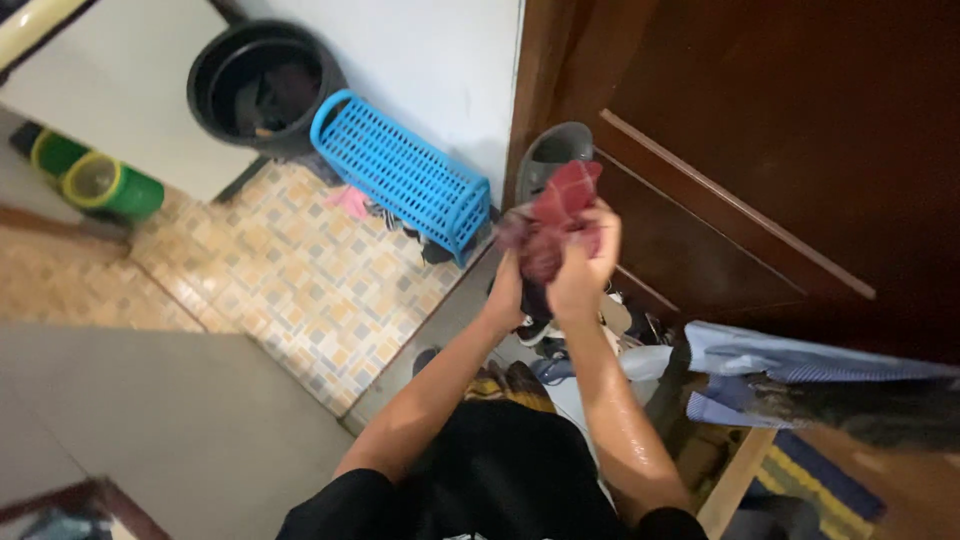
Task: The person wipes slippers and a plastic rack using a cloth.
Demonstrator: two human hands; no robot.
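Patterned floor tiles [300, 280] ran to a white wall, where a round black plastic bucket [262, 85] held dark clothes beside a tipped blue slatted plastic basket [400, 175]. We clenched a crumpled dark red cloth [555, 215] between our left hand [508, 290] and right hand [585, 265], raised before the brown wooden door [780, 150].

Both wet forearms raised forward, wrists close; left hand [508, 290] and right hand [585, 262] clenched together, fingers curled.
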